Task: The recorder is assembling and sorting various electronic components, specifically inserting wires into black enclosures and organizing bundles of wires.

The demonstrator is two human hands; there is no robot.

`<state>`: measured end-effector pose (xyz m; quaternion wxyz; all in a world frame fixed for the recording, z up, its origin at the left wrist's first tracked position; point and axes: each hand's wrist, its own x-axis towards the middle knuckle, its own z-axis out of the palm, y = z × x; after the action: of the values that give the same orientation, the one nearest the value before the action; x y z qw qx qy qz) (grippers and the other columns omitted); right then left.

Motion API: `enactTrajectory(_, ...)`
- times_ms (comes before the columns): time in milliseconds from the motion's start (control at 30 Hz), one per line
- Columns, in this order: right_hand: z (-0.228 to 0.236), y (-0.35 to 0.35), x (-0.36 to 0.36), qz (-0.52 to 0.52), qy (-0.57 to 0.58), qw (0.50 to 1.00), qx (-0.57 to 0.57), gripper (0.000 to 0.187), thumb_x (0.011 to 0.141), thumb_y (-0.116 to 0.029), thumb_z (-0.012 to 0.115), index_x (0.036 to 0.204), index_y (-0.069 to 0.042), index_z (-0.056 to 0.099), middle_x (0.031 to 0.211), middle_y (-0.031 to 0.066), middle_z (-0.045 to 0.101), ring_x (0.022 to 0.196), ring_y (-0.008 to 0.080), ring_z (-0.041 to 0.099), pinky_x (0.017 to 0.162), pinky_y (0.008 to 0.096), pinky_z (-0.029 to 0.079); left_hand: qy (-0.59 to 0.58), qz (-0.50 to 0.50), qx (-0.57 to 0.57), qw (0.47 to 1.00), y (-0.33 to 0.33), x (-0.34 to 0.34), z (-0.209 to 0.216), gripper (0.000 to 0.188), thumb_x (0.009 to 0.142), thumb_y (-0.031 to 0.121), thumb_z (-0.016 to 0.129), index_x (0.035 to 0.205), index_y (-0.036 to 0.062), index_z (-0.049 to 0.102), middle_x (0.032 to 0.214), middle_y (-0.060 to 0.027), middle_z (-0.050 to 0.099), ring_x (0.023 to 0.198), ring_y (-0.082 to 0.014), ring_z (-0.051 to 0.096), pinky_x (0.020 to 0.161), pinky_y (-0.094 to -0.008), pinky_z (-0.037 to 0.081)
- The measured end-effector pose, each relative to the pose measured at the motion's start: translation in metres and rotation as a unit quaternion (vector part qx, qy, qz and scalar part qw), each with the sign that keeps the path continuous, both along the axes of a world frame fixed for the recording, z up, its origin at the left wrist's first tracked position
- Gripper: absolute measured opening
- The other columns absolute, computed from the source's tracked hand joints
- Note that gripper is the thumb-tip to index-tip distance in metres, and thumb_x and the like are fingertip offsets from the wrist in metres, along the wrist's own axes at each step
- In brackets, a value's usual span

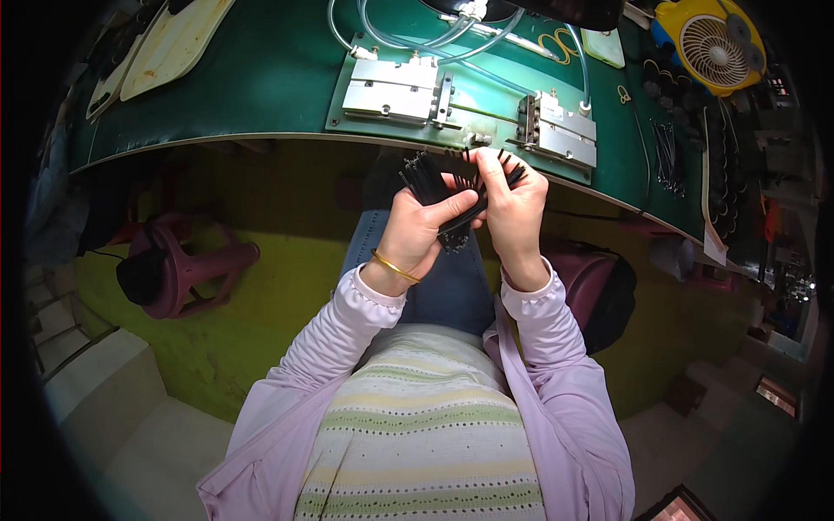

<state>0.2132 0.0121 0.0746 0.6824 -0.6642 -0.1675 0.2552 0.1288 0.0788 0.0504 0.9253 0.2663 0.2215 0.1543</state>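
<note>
A bunch of thin black sticks or cut wires (424,180) fans out between my hands, just in front of the bench edge. My left hand (413,227), with a gold bangle at its wrist, is wrapped round the bunch, thumb pressed across it. Thumb and forefinger of my right hand (516,215) are closed at the bunch's upper right, where several black ends stick out past the fingers. Beyond the hands, a metal plate fixture carries a left clamp block (391,90) and a right clamp block (563,134), neither touched by a hand.
Clear air tubes (469,54) run into the fixture on the green bench top (278,74). More black pieces (667,161) lie to the right, near a yellow fan (717,48). Pale trays (174,48) sit far left. A maroon stool (187,265) stands on the floor at left.
</note>
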Motion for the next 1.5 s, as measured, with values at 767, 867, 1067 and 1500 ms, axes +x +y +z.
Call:
enactTrajectory(767,-0.001,0.003,0.009,-0.023,0.028,0.999,-0.008,0.021,0.08,-0.017,0.056,0.071,0.001,0.061,0.054,0.003,0.057,0.035,0.003,0.041,0.029,0.017,0.03,-0.01,-0.011,-0.033,0.999,0.001,0.008,0.002,0.011,0.074,-0.002,0.058,0.085,-0.0011,0.056,0.076,-0.0062,0.058,0.062,-0.0151,0.057,0.057,-0.0266,0.049)
enactTrajectory(867,-0.001,0.0,0.006,0.001,0.001,1.0,0.009,0.02,0.081,-0.017,0.056,0.072,0.001,0.061,0.056,0.0033,0.058,0.036,0.0028,0.042,0.03,0.0168,0.03,-0.012,-0.015,-0.019,1.0,0.002,0.006,0.002,0.011,0.074,-0.002,0.058,0.085,-0.0008,0.056,0.076,-0.006,0.058,0.062,-0.015,0.057,0.056,-0.0262,0.048)
enactTrajectory(1067,0.005,0.0,0.0,0.002,-0.005,1.0,0.023,0.02,0.081,-0.018,0.056,0.074,0.001,0.06,0.059,0.0046,0.059,0.037,0.0028,0.043,0.031,0.0167,0.032,-0.009,-0.017,-0.002,1.0,0.002,0.003,0.002,0.011,0.074,-0.001,0.058,0.085,-0.0006,0.056,0.076,-0.0058,0.058,0.061,-0.0148,0.057,0.054,-0.0257,0.047)
enactTrajectory(1500,-0.002,0.003,0.004,-0.023,0.024,0.999,0.01,0.02,0.082,-0.016,0.053,0.076,0.001,0.06,0.061,0.0075,0.061,0.038,0.0046,0.046,0.03,0.0174,0.032,0.003,-0.016,-0.004,1.0,0.003,0.006,-0.002,0.012,0.073,-0.001,0.06,0.084,-0.0004,0.056,0.075,-0.0065,0.058,0.063,-0.0157,0.058,0.055,-0.0265,0.048)
